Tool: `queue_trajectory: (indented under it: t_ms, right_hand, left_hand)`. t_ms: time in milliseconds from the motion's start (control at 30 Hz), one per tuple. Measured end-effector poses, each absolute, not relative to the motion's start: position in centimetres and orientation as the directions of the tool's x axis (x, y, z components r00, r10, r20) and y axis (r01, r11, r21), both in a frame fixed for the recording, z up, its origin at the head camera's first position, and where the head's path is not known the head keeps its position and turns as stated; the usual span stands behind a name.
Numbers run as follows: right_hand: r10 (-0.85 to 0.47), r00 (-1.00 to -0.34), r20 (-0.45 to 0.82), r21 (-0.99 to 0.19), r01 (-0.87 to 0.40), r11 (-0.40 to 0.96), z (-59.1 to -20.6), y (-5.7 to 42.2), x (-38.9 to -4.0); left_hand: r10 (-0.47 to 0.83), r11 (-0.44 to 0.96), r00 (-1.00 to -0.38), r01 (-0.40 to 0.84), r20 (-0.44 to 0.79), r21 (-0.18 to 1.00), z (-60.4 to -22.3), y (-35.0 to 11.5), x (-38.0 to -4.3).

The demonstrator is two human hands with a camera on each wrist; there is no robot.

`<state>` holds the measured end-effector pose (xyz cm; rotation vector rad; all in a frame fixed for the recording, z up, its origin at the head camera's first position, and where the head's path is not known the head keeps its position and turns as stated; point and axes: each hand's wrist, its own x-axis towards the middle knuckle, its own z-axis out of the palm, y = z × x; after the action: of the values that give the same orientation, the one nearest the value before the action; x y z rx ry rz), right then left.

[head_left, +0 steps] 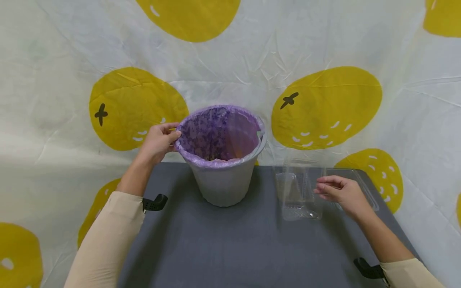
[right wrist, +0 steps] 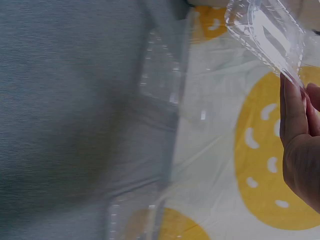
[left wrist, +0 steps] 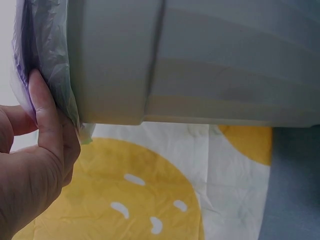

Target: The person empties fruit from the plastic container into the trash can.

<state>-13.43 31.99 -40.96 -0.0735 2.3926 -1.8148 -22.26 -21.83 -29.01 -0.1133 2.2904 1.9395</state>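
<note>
A pale grey bin (head_left: 225, 186) stands on the table, lined with a purple patterned plastic bag (head_left: 203, 138) folded over its rim. My left hand (head_left: 156, 144) pinches the bag and rim at the left side, thumb on top; the left wrist view shows its fingers (left wrist: 46, 117) against the folded plastic. Inside the bin, pinkish material (head_left: 226, 160) shows low down. To the right of the bin, my right hand (head_left: 342, 194) pinches the edge of a clear plastic container (head_left: 302, 214), whose see-through wall (right wrist: 267, 37) fills the upper right of the right wrist view.
More clear plastic trays lie along the table's far edge, one (right wrist: 160, 70) behind the held container and another (head_left: 367, 192) by the far right corner. A white curtain (head_left: 230, 68) with yellow fruit prints hangs right behind the grey table (head_left: 230, 248).
</note>
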Motion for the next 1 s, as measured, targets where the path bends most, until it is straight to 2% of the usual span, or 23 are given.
queue_trajectory:
  t_ms: [200, 433, 700, 1000]
  right_hand:
    - [-0.133, -0.977, -0.167, -0.937, 0.115, 0.331, -43.0, 32.4, -12.6]
    - [-0.182, -0.950, -0.255, -0.934, 0.194, 0.299, -44.9, 32.9, -11.2]
    - [-0.287, -0.887, -0.362, -0.903, 0.257, 0.345, -45.9, 34.1, -10.5]
    - [-0.381, -0.803, -0.459, -0.879, 0.347, 0.328, -47.1, 34.7, -10.4]
  left_hand:
    - [0.027, 0.171, -0.989, -0.140, -0.147, 0.975, -29.2, -21.7, -22.5]
    - [0.035, 0.167, -0.990, -0.127, -0.135, 0.978, -29.4, -21.8, -22.4]
    - [0.048, 0.171, -0.989, -0.127, -0.137, 0.977, -29.3, -21.8, -22.1]
    - [0.043, 0.184, -0.989, -0.131, -0.141, 0.974, -29.3, -22.0, -22.1]
